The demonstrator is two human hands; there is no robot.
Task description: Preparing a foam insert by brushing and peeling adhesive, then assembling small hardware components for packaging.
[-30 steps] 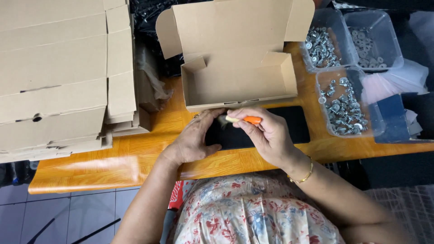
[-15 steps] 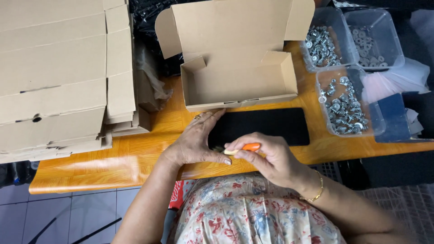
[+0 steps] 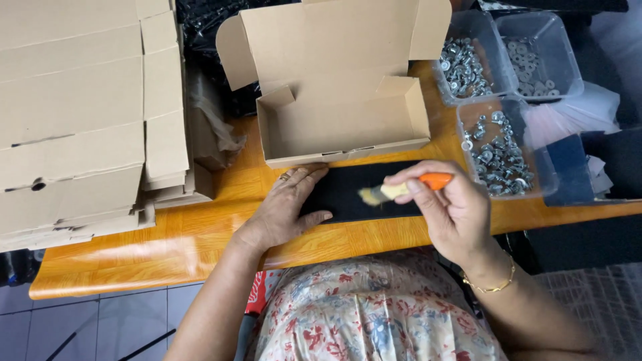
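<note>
A flat black rectangular piece [image 3: 361,190] lies on the orange wooden table [image 3: 194,230], just in front of an open empty cardboard box [image 3: 344,124]. My left hand [image 3: 284,207] presses flat on the black piece's left end, fingers spread. My right hand [image 3: 448,207] grips a small brush with an orange handle [image 3: 408,188]. Its pale bristles rest on the middle of the black piece. A thin gold bracelet circles my right wrist.
A tall stack of flattened cardboard boxes [image 3: 73,113] fills the left. Three clear plastic tubs [image 3: 498,137] of metal screws and washers stand at the right. Dark plastic bags [image 3: 214,27] lie behind the box. The table's front edge runs by my lap.
My right hand has swept the brush from the near edge of the black piece up and rightward onto its middle. My left hand stays pressed on the left end.
</note>
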